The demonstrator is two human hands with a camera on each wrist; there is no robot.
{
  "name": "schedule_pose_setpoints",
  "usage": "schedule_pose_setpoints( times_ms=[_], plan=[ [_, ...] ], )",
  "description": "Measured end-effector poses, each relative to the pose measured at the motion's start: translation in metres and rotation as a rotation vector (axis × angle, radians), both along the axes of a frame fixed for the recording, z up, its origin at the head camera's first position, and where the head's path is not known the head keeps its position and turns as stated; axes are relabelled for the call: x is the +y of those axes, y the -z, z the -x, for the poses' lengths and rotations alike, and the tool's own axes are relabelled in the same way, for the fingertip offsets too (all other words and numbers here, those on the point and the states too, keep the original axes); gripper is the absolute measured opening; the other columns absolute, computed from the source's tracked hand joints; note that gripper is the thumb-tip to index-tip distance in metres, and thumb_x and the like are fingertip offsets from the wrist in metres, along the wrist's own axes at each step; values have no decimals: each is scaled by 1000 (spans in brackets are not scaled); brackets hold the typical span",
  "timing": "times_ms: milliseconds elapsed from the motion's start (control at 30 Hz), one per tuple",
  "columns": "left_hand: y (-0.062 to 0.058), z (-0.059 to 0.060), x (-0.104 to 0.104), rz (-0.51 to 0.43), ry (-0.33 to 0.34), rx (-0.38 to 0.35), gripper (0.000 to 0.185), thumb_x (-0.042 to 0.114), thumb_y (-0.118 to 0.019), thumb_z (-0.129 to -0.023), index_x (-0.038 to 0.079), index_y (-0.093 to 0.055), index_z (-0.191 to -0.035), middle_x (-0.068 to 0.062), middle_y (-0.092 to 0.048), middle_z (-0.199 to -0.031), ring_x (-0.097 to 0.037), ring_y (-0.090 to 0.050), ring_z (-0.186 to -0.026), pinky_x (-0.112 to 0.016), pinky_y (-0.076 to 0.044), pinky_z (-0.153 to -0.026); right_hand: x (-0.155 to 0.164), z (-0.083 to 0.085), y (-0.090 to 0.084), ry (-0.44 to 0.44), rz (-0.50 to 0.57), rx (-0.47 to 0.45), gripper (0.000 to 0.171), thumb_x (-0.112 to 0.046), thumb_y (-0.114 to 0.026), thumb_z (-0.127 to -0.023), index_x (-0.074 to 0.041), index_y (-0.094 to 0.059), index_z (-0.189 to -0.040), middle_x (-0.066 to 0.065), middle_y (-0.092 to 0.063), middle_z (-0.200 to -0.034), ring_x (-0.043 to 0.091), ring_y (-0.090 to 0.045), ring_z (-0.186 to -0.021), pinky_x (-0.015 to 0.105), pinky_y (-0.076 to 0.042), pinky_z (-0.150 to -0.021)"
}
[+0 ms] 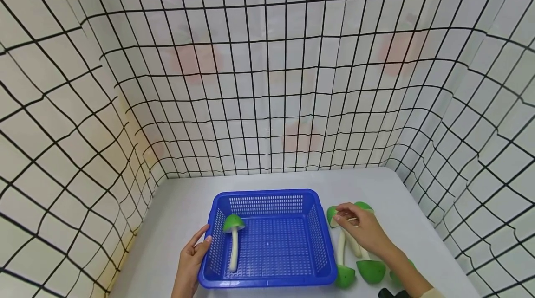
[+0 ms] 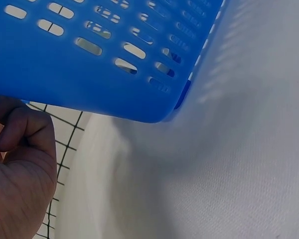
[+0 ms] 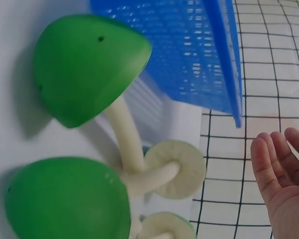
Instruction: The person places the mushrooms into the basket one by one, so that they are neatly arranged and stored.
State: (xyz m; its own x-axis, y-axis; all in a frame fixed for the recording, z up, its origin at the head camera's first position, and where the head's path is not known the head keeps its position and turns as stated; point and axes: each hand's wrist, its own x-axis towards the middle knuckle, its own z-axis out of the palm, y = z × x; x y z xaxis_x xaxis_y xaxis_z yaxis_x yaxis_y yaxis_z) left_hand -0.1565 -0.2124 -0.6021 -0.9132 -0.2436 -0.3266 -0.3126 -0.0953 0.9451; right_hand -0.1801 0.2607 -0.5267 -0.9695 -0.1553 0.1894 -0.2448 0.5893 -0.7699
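LEFT HAND (image 1: 193, 256): grasping basket (image 1: 267, 282) at left rim | RIGHT HAND (image 1: 362, 228): released, fingers relaxed, near mushrooms (image 1: 371, 271) right of basket | SINGLE MUSHROOM (image 1: 234, 248): inside basket, left side

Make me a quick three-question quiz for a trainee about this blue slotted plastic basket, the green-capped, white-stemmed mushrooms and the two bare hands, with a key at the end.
1. Multiple choice: how many green-capped, white-stemmed mushrooms lie in the blue slotted plastic basket? A) none B) one C) four
2. True or false: the bare right hand is inside the basket.
3. Fill in: the bare left hand is at the basket's ____ side, from the person's viewpoint.

Key:
1. B, one.
2. False; it is over the other mushrooms, outside the basket.
3. Left.
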Motion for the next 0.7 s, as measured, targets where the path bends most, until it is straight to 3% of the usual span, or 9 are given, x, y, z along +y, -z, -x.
schedule_pose_setpoints(
  times_ms=[500, 700],
  plan=[
    [0, -1, 2, 20, -4, 18, 60, 40, -72, -97, 21, -54, -151, -6, -69, -87, -20, -65, -77, -28, -58, -66, 34, -6, 3, 46, -66, 48, 31, -26, -66, -102, -8, -65, -127, 8, -72, -116, 0, -65, -96, 21, -57, -79],
    [-1, -1, 0, 16, -10, 12, 63, 44, -74, -94, 23, -55, -150, -2, -67, -84, -17, -63, -76, -26, -55, -65, 42, -5, 10, 68, -83, 43, 32, -28, -66, -102, -10, -65, -128, 3, -73, -111, -2, -64, -95, 21, -57, -79]
  ],
)
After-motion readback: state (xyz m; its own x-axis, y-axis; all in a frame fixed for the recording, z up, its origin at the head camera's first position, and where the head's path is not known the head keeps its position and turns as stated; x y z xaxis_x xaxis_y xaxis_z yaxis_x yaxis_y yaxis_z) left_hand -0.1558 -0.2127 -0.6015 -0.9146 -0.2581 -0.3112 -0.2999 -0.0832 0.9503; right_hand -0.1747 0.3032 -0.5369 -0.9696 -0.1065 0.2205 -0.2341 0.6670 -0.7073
